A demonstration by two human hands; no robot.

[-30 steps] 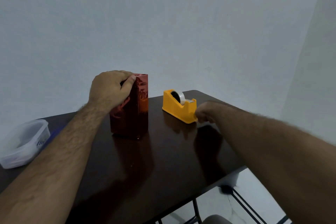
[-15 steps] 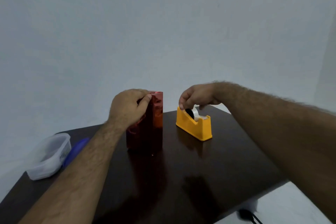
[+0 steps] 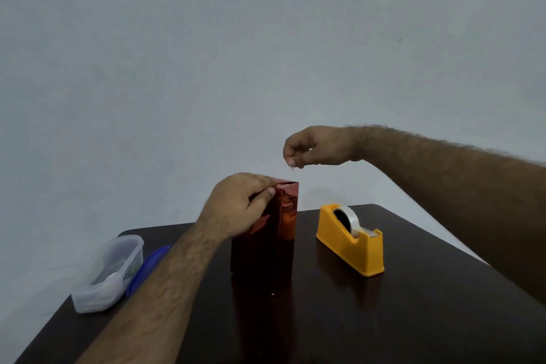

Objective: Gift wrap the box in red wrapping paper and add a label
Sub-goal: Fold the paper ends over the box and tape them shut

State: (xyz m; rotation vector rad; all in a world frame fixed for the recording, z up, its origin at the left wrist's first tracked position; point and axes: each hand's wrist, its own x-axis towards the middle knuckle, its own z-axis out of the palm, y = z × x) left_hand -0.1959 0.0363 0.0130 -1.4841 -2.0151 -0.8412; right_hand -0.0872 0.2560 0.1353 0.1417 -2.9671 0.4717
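— Now, where to stick the tape (image 3: 291, 167) pinched in the right hand (image 3: 317, 146)?
— Across the fold clamped under the left hand (image 3: 240, 206), atop the box (image 3: 271, 233) (upright, mid-desk (image 3: 413, 319)). Press flat, then release.

Table (image 3: 413, 319): dark, glossy.
Box (image 3: 266, 245): red-wrapped, upright.
Tape dispenser (image 3: 351, 242): right of box.
Plastic container (image 3: 107, 272): left of box.
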